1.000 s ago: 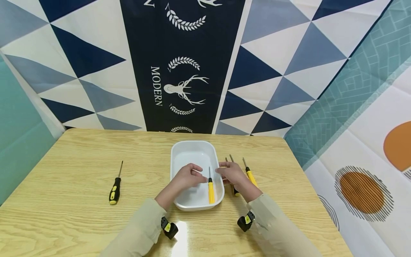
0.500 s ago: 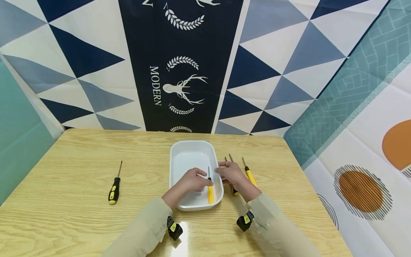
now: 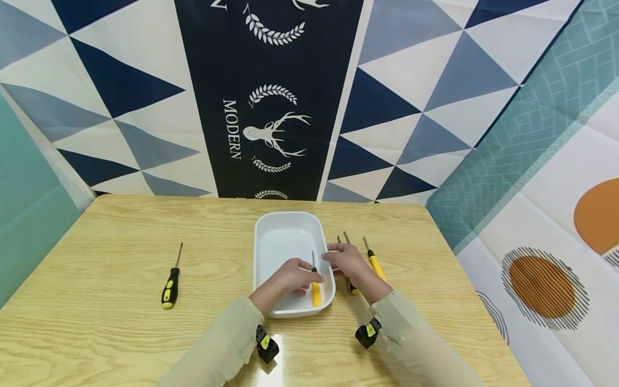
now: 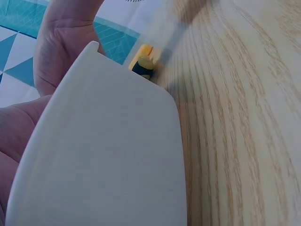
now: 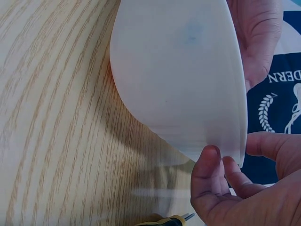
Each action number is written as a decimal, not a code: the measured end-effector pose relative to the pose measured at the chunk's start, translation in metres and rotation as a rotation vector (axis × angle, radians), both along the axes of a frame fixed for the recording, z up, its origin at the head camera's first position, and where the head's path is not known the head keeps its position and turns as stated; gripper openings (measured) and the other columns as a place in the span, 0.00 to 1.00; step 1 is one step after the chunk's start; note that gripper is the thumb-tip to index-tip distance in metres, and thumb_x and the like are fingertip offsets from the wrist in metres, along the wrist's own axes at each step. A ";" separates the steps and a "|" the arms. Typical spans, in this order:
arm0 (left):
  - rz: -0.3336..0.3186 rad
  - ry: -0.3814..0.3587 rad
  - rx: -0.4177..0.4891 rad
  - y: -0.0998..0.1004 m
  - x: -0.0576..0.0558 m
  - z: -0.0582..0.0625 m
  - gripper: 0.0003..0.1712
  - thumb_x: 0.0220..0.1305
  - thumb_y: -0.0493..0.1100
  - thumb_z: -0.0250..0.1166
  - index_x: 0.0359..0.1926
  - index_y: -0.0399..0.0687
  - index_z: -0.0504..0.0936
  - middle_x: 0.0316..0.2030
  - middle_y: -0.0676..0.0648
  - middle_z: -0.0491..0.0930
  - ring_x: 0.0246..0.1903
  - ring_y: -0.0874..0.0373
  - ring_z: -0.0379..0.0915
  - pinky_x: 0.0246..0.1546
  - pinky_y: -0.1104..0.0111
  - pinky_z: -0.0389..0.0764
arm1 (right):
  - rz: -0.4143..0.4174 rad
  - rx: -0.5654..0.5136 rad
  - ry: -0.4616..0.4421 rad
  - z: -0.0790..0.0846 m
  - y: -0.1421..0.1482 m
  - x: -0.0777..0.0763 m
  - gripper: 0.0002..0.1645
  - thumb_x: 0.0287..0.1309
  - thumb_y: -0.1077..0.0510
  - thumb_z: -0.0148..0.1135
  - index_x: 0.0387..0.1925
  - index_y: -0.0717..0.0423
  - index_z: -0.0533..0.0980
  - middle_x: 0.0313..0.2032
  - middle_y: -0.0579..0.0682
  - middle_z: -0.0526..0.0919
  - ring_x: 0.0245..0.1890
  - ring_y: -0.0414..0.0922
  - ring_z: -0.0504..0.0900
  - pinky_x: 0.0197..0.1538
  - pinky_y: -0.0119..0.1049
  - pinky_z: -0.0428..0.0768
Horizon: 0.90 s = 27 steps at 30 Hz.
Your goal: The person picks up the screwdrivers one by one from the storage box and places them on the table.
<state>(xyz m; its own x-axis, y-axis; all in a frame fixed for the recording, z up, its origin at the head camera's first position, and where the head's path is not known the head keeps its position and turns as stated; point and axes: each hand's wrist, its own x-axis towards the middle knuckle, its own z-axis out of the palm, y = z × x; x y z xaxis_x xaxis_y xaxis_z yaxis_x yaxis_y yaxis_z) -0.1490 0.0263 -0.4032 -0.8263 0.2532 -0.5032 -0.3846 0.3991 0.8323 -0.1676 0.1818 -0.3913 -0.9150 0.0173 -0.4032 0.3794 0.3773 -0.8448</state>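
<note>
In the head view, a white plastic tray (image 3: pixel 278 231) holds a screwdriver (image 3: pixel 316 295) with a yellow handle and a black collar. My left hand (image 3: pixel 292 277) reaches over the tray's near-left side, fingers half bent, thumb tip overlapping the top of that handle. Whether it pinches the screwdriver I cannot tell; in the left wrist view the tray wall (image 4: pixel 108 132) hides it. My right hand (image 3: pixel 350 264) grips the tray's right rim, with fingers (image 5: pixel 207 174) outside and another digit over the edge in the right wrist view.
Right of the tray lie several screwdrivers, partly under my right hand: one yellow-handled screwdriver (image 3: pixel 377 266) and a black-and-yellow handle (image 3: pixel 354 290). Far to the left lies another black-and-yellow screwdriver (image 3: pixel 171 287). The wooden table (image 3: pixel 96 333) ends at a patterned backdrop (image 3: pixel 271 134).
My left hand has moved rightward, bringing its thumb from beside the screwdriver to over its handle. The right hand stays at the rim; the tray and screwdrivers stay put.
</note>
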 end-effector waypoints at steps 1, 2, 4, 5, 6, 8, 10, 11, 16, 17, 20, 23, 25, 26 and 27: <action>0.003 -0.004 0.003 0.000 0.000 -0.001 0.29 0.51 0.45 0.70 0.51 0.38 0.72 0.37 0.43 0.77 0.36 0.53 0.77 0.36 0.65 0.83 | 0.004 0.001 0.001 0.000 0.000 0.000 0.24 0.61 0.59 0.56 0.58 0.62 0.69 0.41 0.60 0.82 0.32 0.44 0.82 0.33 0.35 0.81; 0.007 -0.008 0.005 0.000 0.000 -0.001 0.29 0.51 0.45 0.70 0.51 0.37 0.72 0.38 0.42 0.77 0.36 0.53 0.77 0.36 0.65 0.83 | 0.003 0.000 0.001 0.000 0.000 0.000 0.24 0.61 0.59 0.56 0.58 0.62 0.69 0.40 0.60 0.83 0.32 0.44 0.82 0.33 0.35 0.81; 0.011 -0.014 0.005 0.001 0.000 -0.002 0.29 0.50 0.45 0.70 0.51 0.37 0.72 0.39 0.42 0.76 0.36 0.53 0.77 0.37 0.65 0.83 | 0.005 0.000 0.004 0.001 0.000 0.000 0.24 0.61 0.59 0.56 0.58 0.63 0.68 0.40 0.61 0.82 0.31 0.44 0.82 0.32 0.35 0.81; 0.013 -0.016 0.010 0.001 0.000 -0.003 0.29 0.50 0.45 0.70 0.51 0.37 0.72 0.40 0.42 0.76 0.36 0.53 0.77 0.37 0.65 0.83 | 0.005 0.001 0.005 0.001 0.000 0.001 0.24 0.61 0.59 0.56 0.58 0.63 0.68 0.40 0.61 0.82 0.31 0.44 0.82 0.32 0.35 0.81; 0.016 -0.020 0.013 0.001 -0.001 -0.003 0.29 0.50 0.45 0.70 0.51 0.37 0.72 0.40 0.42 0.76 0.36 0.53 0.77 0.37 0.65 0.83 | 0.003 0.000 0.004 0.001 -0.001 0.001 0.24 0.61 0.59 0.56 0.58 0.63 0.68 0.40 0.61 0.82 0.31 0.44 0.82 0.33 0.35 0.81; 0.022 -0.025 0.027 0.001 -0.001 -0.003 0.29 0.50 0.45 0.70 0.51 0.36 0.72 0.42 0.41 0.76 0.36 0.53 0.77 0.37 0.65 0.83 | -0.002 -0.001 -0.001 0.001 -0.001 0.000 0.24 0.61 0.59 0.56 0.58 0.62 0.69 0.41 0.61 0.82 0.32 0.44 0.82 0.33 0.35 0.81; 0.028 -0.028 0.036 0.002 -0.001 -0.004 0.30 0.49 0.44 0.69 0.51 0.35 0.71 0.44 0.41 0.76 0.35 0.53 0.77 0.37 0.66 0.83 | 0.001 -0.001 -0.003 0.001 -0.001 0.000 0.24 0.61 0.59 0.55 0.58 0.63 0.68 0.42 0.61 0.82 0.32 0.44 0.82 0.34 0.35 0.81; 0.031 -0.028 0.038 0.002 -0.001 -0.003 0.30 0.49 0.44 0.69 0.51 0.35 0.71 0.45 0.41 0.75 0.36 0.53 0.78 0.37 0.66 0.83 | -0.001 -0.002 -0.006 0.001 -0.001 0.000 0.24 0.61 0.59 0.55 0.58 0.63 0.69 0.42 0.61 0.82 0.33 0.44 0.82 0.34 0.35 0.81; 0.045 -0.039 0.018 0.004 -0.002 -0.001 0.32 0.49 0.45 0.69 0.53 0.34 0.70 0.49 0.40 0.74 0.35 0.53 0.77 0.36 0.67 0.83 | 0.007 0.000 -0.004 0.001 0.000 0.000 0.24 0.62 0.59 0.55 0.59 0.63 0.68 0.43 0.62 0.81 0.35 0.46 0.82 0.34 0.35 0.80; 0.048 -0.042 0.012 0.005 -0.002 -0.001 0.32 0.50 0.45 0.69 0.53 0.34 0.69 0.49 0.41 0.73 0.35 0.53 0.77 0.36 0.67 0.83 | 0.007 0.000 -0.004 0.001 0.000 0.000 0.24 0.62 0.59 0.55 0.59 0.63 0.68 0.43 0.62 0.81 0.35 0.46 0.82 0.34 0.35 0.80; 0.051 -0.049 -0.014 0.006 -0.004 -0.001 0.32 0.50 0.46 0.70 0.53 0.35 0.69 0.49 0.42 0.73 0.34 0.55 0.77 0.34 0.68 0.83 | 0.010 0.001 -0.002 0.001 0.000 0.000 0.24 0.62 0.59 0.55 0.59 0.64 0.68 0.44 0.63 0.81 0.34 0.46 0.82 0.34 0.35 0.80; 0.054 -0.057 -0.032 0.007 -0.005 -0.001 0.31 0.50 0.46 0.70 0.52 0.37 0.69 0.47 0.43 0.73 0.31 0.56 0.76 0.32 0.69 0.82 | 0.008 0.002 -0.004 0.000 0.000 0.000 0.24 0.61 0.59 0.55 0.58 0.63 0.68 0.43 0.62 0.81 0.34 0.46 0.82 0.33 0.35 0.80; 0.050 -0.061 -0.037 0.007 -0.006 -0.001 0.31 0.51 0.45 0.69 0.52 0.37 0.69 0.45 0.44 0.73 0.30 0.57 0.75 0.30 0.70 0.82 | 0.012 0.005 -0.003 -0.001 0.000 0.000 0.24 0.61 0.60 0.55 0.58 0.64 0.68 0.43 0.62 0.81 0.34 0.46 0.82 0.34 0.35 0.81; 0.045 -0.063 -0.039 0.008 -0.006 -0.001 0.30 0.51 0.45 0.69 0.53 0.37 0.69 0.44 0.44 0.74 0.29 0.57 0.75 0.29 0.71 0.81 | 0.007 0.002 -0.005 -0.001 0.000 -0.001 0.24 0.61 0.60 0.55 0.58 0.63 0.68 0.43 0.62 0.81 0.34 0.46 0.82 0.34 0.35 0.81; 0.040 -0.061 -0.039 0.008 -0.006 -0.001 0.30 0.52 0.45 0.69 0.53 0.37 0.70 0.43 0.44 0.74 0.28 0.57 0.74 0.28 0.71 0.81 | 0.009 0.002 -0.004 -0.001 0.000 -0.001 0.25 0.61 0.59 0.55 0.59 0.63 0.68 0.43 0.62 0.81 0.35 0.47 0.82 0.34 0.35 0.81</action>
<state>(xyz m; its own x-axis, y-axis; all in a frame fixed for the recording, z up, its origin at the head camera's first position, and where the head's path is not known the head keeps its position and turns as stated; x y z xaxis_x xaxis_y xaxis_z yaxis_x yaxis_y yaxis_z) -0.1553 0.0344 -0.4045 -0.8029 0.1999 -0.5615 -0.4501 0.4142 0.7911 -0.1685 0.1817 -0.3920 -0.9134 0.0100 -0.4069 0.3796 0.3821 -0.8426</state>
